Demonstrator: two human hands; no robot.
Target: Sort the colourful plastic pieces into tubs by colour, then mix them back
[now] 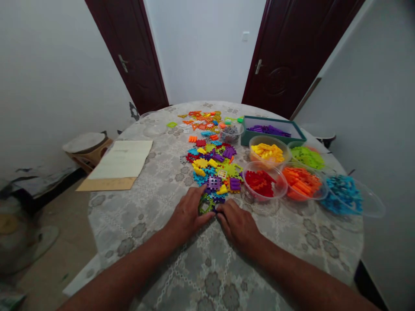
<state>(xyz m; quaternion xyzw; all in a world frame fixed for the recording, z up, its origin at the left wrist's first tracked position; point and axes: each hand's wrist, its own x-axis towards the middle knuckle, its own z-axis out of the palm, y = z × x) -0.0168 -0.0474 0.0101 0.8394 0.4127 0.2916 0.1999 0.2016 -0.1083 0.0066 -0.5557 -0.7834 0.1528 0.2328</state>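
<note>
Head: left hand (pixel 186 211), right hand (pixel 239 221) angled inward at green piece (pixel 205 204).

Single head-worn view, forward and down (doors beyond) over the nearby table (pixel 207 259).

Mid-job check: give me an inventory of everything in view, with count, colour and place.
loose pieces: many, mixed colours, mid-table
clear tubs: several, holding coloured pieces, right side
blue pieces: many, blue, far right
box: one, dark green, back right, purple pieces inside
sheet: one, cream, left
tablecloth: one, grey floral, over table
stool: one, pale seat, left
doors: two, dark red, back
switch: one, white, back wall
left hand, right hand: bare, near edge of pieces
</note>
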